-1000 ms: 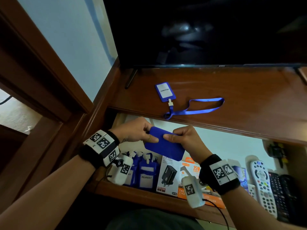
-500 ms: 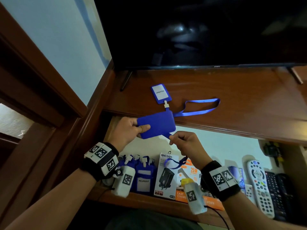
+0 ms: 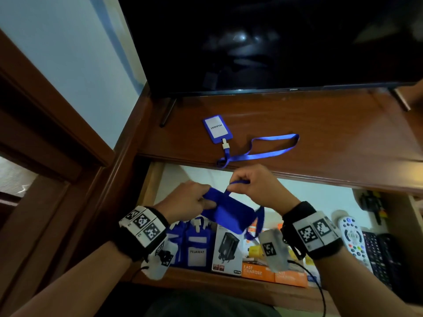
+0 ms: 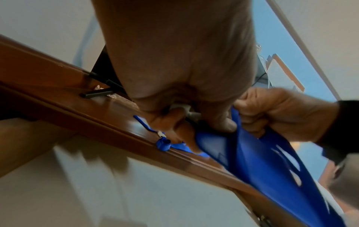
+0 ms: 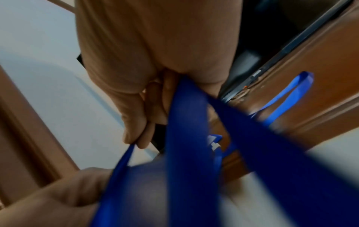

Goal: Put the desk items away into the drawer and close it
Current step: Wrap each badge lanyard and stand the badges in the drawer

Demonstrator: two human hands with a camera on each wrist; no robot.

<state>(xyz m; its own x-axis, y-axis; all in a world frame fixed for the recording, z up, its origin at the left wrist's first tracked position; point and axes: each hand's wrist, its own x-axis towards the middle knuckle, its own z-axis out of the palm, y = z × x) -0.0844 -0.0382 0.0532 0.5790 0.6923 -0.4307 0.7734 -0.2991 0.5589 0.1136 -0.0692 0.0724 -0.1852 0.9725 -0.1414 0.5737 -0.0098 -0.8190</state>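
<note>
Above the open drawer, her left hand grips the blue badge holder; right hand pinches its lanyard.

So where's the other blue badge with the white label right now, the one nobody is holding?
In the head view the badge holder lies flat on the wooden desk top, left of centre, just below the dark TV screen; its lanyard trails right, above the open drawer.
</note>
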